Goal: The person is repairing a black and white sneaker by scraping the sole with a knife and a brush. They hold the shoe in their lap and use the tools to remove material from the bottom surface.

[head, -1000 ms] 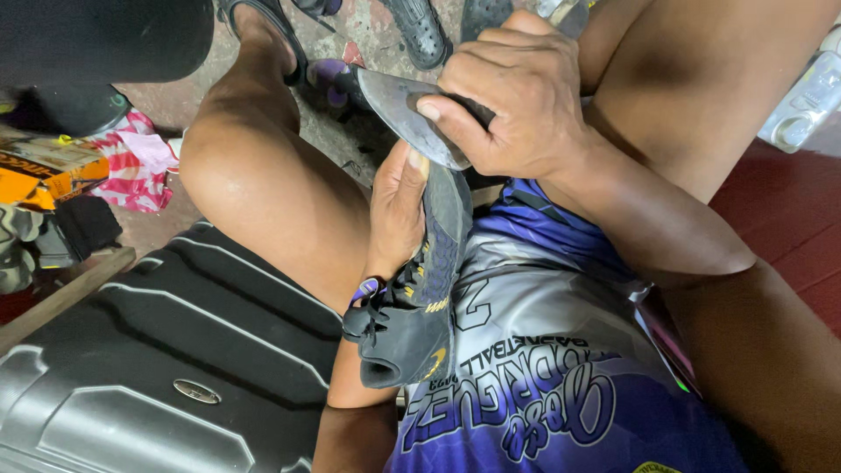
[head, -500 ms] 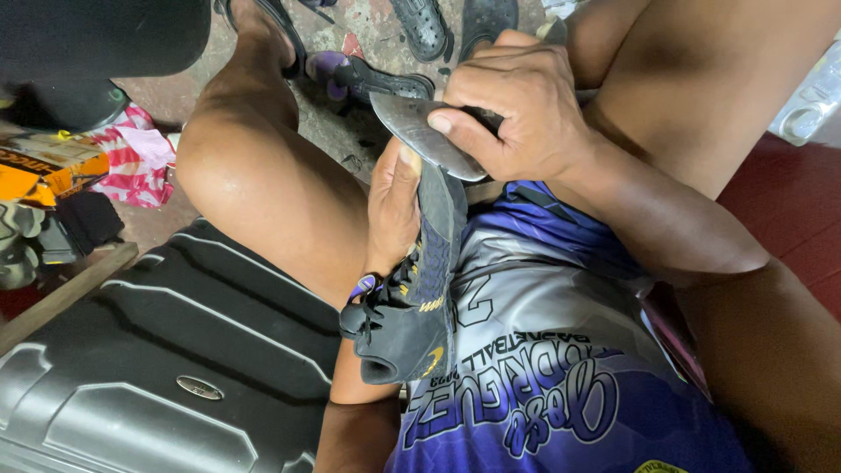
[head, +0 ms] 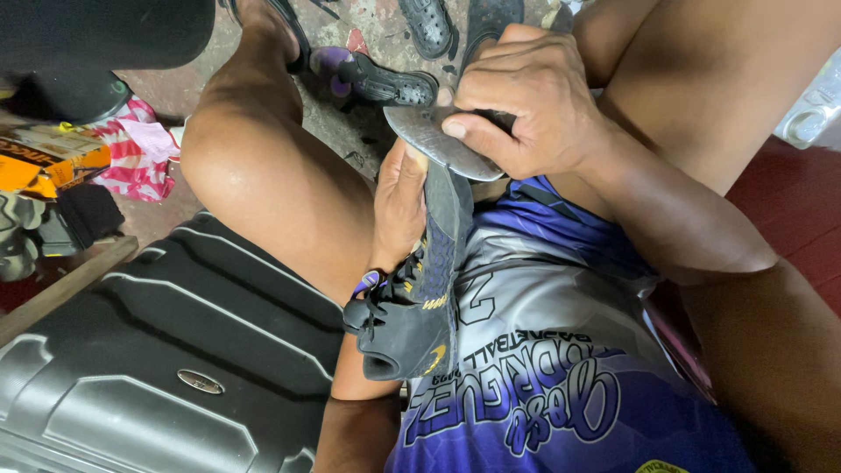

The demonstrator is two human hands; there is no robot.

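I sit in a rough shoe-repair spot: worn sandals [head: 385,83] strewn on bare concrete floor [head: 350,131], a grey suitcase [head: 175,350] beside me.

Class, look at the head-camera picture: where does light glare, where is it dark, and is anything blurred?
Head view: soft daylight, sharp overall; sheen on the grey suitcase and the bare knee; the shoe in the left hand is dark at its opening; the right hand and the grey sole piece are evenly lit; top left corner is deep shadow.
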